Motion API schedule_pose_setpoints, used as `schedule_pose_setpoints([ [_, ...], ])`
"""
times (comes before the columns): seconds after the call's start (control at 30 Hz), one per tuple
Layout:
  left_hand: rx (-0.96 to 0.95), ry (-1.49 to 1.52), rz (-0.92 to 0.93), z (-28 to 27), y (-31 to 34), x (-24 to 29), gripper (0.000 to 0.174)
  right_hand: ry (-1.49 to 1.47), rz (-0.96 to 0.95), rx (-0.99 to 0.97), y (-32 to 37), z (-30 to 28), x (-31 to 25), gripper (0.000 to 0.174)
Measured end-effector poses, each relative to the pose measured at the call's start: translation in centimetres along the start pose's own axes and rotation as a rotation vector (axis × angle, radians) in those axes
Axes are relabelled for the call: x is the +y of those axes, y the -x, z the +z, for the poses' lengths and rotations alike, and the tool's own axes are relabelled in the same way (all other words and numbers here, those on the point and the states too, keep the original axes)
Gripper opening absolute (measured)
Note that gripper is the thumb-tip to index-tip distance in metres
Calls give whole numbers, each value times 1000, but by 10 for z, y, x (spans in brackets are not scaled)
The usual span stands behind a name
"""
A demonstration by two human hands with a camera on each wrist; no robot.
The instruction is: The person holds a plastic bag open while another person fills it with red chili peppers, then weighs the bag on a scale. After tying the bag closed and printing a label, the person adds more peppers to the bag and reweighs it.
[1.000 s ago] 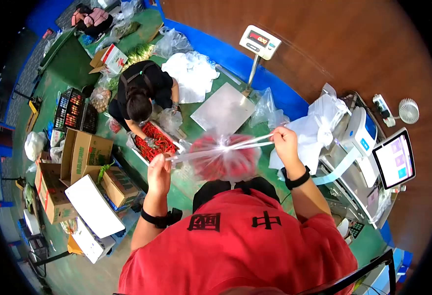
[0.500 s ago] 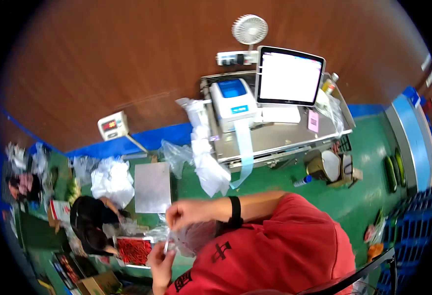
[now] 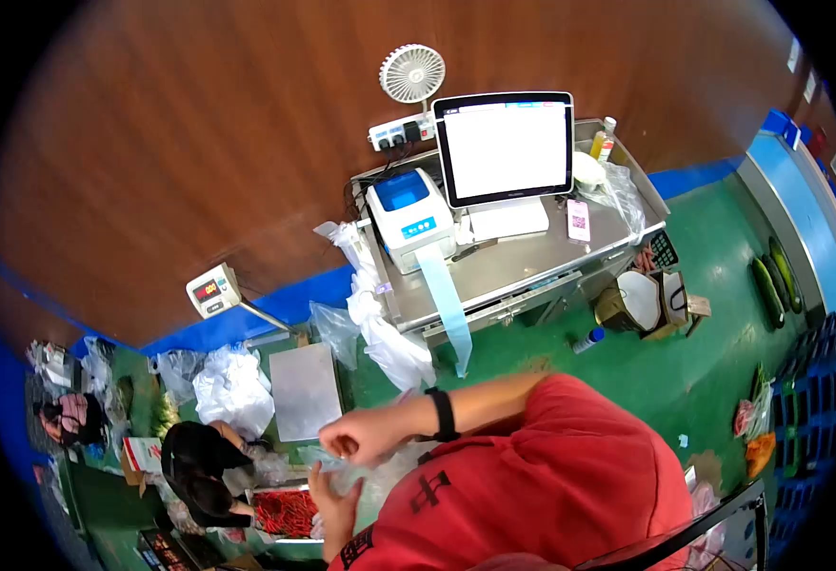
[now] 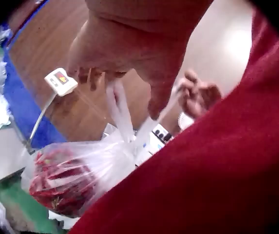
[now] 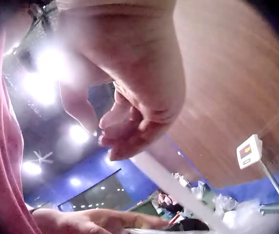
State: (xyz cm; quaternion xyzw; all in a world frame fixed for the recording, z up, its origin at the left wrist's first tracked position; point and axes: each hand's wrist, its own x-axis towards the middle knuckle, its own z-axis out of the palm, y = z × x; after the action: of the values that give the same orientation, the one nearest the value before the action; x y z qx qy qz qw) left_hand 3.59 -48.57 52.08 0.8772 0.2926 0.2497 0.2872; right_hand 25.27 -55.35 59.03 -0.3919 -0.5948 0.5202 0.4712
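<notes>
A clear plastic bag (image 4: 111,163) of red chili peppers (image 4: 64,183) hangs below the hands in the left wrist view, its neck gathered. My left hand (image 3: 335,509) has its fingers curled at one handle strap of the bag, thumb beside the other strap. That second strap runs up to my right hand (image 3: 366,438), whose curled fingers pinch it. In the right wrist view a whitish strip slants down from the right fingertips (image 5: 111,152), with the left hand below. Forearm and red shirt hide most of the bag in the head view.
Beyond the hands stands a floor scale with a metal platform (image 3: 306,392) and display (image 3: 215,290). A steel counter (image 3: 523,264) carries a label printer (image 3: 408,219) and a screen (image 3: 506,152). Nearby, another person (image 3: 199,471) crouches at a box of red chilies (image 3: 285,514).
The body and view have turned right toward the counter. The hands, stretched wide apart on the bag's straps a second ago, have come close together in front of the chest.
</notes>
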Motion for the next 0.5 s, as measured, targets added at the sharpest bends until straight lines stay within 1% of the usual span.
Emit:
schedule_pose_setpoints([
  [0.03,43,-44,45,8,-13,30,27,10,-4,14,-5,9,-4,17],
  [0.07,45,-39,56,23,-9,4,27,35,-87,-47,-11,21,-4,17],
  [0.1,-67,421,-173,55,-4,-44,35,61,-169,-115,-15,29,-7,17],
  [0.13,-185,880,-406,71,0,-69,44,73,-209,-96,-16,32,-14,15],
  [0.17,-183,884,-402,62,-4,-54,44,78,-208,-98,-15,30,-18,15],
  [0.23,-263,-48,-60,26,-29,5,44,29,-202,27,-9,20,-26,14],
  [0.27,-387,-198,-129,15,-38,21,37,20,-224,27,-6,15,-21,13],
  [0.3,-372,-355,-7,28,-30,-25,32,-42,-210,42,0,11,-21,14],
  [0.33,-404,-135,-143,27,-30,-39,32,-90,-216,61,5,6,-16,13],
  [0.37,-429,80,-273,21,-31,-44,34,117,-175,151,8,-5,-5,20],
  [0.4,-296,339,-379,20,-29,-42,35,113,-121,299,16,-14,-4,28],
  [0.43,-296,337,-389,15,-31,-32,35,240,132,549,27,-20,-14,32],
  [0.47,-152,651,-549,6,-35,-17,35,482,-70,883,29,-31,28,32],
  [0.5,4,955,-714,-3,-38,-6,35,306,-137,1009,38,-42,34,29],
])
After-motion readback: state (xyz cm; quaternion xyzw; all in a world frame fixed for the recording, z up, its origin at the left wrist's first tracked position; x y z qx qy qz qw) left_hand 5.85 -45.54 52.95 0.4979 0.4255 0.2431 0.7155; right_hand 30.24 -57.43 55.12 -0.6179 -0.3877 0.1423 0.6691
